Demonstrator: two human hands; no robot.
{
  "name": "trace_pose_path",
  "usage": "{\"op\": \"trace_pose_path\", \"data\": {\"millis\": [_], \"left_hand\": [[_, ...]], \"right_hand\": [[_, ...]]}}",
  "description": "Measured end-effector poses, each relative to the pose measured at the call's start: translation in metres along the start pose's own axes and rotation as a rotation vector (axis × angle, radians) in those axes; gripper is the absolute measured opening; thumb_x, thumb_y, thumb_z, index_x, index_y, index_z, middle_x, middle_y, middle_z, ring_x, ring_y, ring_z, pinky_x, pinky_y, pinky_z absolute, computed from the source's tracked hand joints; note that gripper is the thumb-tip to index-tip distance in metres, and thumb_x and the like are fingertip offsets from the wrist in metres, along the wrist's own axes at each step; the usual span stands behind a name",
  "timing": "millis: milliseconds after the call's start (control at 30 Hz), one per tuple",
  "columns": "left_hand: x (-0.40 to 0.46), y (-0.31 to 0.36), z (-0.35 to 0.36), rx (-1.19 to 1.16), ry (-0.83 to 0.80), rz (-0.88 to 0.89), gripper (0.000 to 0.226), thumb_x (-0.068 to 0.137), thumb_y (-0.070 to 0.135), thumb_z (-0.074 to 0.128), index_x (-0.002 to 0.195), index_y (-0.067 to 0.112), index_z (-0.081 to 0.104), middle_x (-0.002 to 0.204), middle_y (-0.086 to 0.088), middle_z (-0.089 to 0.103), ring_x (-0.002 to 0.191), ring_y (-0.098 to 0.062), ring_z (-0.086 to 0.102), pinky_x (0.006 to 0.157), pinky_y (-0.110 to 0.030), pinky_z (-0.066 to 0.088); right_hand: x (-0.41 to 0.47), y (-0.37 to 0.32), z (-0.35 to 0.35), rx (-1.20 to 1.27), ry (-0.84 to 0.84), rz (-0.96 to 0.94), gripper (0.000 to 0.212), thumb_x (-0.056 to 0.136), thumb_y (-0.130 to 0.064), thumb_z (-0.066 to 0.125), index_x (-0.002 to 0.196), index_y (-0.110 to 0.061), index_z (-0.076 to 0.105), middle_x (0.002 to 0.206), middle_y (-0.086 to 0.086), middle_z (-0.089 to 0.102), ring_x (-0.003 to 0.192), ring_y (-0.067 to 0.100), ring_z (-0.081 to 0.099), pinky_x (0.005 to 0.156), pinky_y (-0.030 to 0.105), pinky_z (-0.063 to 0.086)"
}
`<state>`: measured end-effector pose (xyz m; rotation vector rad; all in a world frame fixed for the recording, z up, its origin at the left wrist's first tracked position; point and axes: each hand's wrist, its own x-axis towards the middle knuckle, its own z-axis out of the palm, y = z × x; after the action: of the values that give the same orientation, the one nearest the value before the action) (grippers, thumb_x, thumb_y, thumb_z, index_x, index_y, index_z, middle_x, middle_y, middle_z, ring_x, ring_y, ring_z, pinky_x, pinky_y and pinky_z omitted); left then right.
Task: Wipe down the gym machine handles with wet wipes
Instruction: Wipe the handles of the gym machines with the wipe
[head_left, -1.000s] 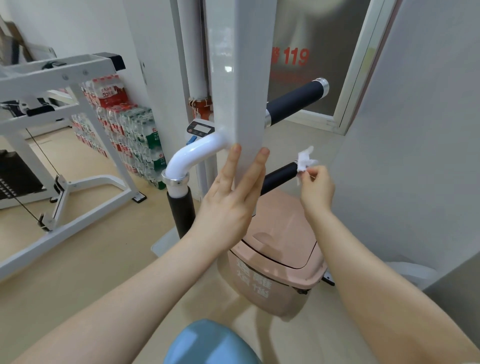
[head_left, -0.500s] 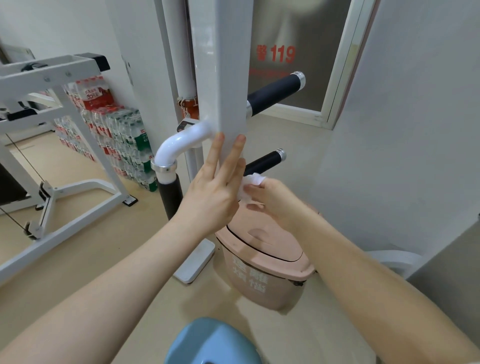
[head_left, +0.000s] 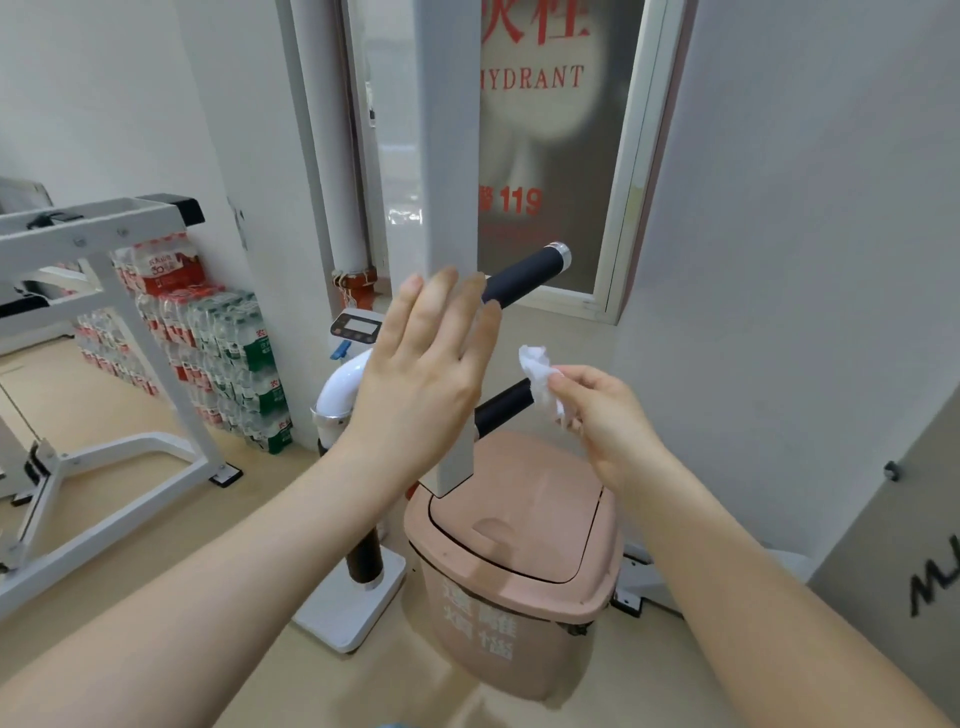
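Since half a second ago, when my right hand (head_left: 608, 415) had the wipe tucked low behind the post beside my left, it has pulled out to the right and risen clear. Crumpled white wet wipe (head_left: 540, 375) now sits just off the tip of the lower black foam handle (head_left: 503, 408), in front of it; contact uncertain. My reading: one pass on that handle just finished, or the wipe is being regathered for another.

Right hand: thumb and forefinger pinched shut on the wipe's lower edge, other fingers curled loosely, wad sticking up and to the left.

Left hand (head_left: 421, 382): open, fingers spread and straight, holding nothing. Palm faces the white square steel upright post (head_left: 451, 156); whether fingertips touch it or have lifted off, cannot tell.

Below both hands, pink plastic bin with swing lid (head_left: 519, 545) on the floor, lid closed.

Farther up: upper black foam handle with chrome end cap (head_left: 524, 278) juts right from behind the post, nothing touching it. Likely next.

Far left: shrink-wrapped stacks of bottled water (head_left: 218, 353) against the wall.
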<state>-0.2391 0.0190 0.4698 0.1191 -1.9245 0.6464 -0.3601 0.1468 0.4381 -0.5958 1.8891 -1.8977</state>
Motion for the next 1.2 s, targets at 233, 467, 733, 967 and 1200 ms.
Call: {"op": "trace_pose_path", "data": {"millis": [233,467,733,967,1200], "left_hand": [[0.031,-0.008,-0.016,-0.017,-0.038,-0.005,0.043,0.071,0.012,0.068,0.113,0.003,0.060,0.135,-0.019,0.050,0.129,-0.034,0.033,0.109,-0.043,0.024],[0.020,-0.014,-0.018,-0.052,-0.277,-0.220,0.093,0.057,0.022,0.086,0.133,-0.001,0.039,0.139,-0.040,0.030,0.127,-0.050,0.038,0.101,-0.050,0.038],[0.020,-0.032,-0.011,-0.148,-0.329,-0.252,0.095,0.050,0.013,0.089,0.127,-0.016,0.041,0.132,-0.036,0.044,0.107,-0.043,0.057,0.085,-0.045,0.050],[0.014,-0.047,-0.001,-0.163,-0.198,-0.196,0.064,0.071,0.012,0.065,0.127,-0.011,0.044,0.131,-0.031,0.048,0.110,-0.034,0.048,0.086,-0.042,0.049],[0.011,-0.056,0.006,-0.237,-0.095,-0.150,0.060,0.077,0.020,0.063,0.127,-0.009,0.044,0.126,-0.027,0.053,0.117,-0.029,0.047,0.087,-0.041,0.051]], "right_hand": [[0.034,-0.061,0.016,-0.138,0.380,-0.458,0.008,0.089,-0.018,0.054,0.082,-0.016,0.057,0.118,-0.006,0.051,0.098,0.006,0.050,0.073,0.011,0.037],[0.050,-0.028,0.039,-0.695,-0.128,-0.962,0.029,0.095,0.001,0.040,0.112,-0.008,0.061,0.113,0.004,0.061,0.114,0.024,0.050,0.095,0.026,0.037],[0.071,-0.038,0.049,-0.932,-0.136,-1.059,0.052,0.080,0.009,0.031,0.122,-0.011,0.054,0.127,-0.003,0.053,0.119,0.023,0.042,0.090,0.039,0.045],[0.077,-0.043,0.044,-0.738,0.051,-0.957,0.041,0.085,0.007,0.040,0.115,-0.009,0.063,0.123,0.005,0.061,0.118,0.029,0.052,0.091,0.035,0.044],[0.094,-0.037,0.025,-0.715,0.115,-0.977,0.046,0.083,0.017,0.039,0.120,0.000,0.059,0.132,0.016,0.055,0.125,0.025,0.047,0.101,0.005,0.023]]}}
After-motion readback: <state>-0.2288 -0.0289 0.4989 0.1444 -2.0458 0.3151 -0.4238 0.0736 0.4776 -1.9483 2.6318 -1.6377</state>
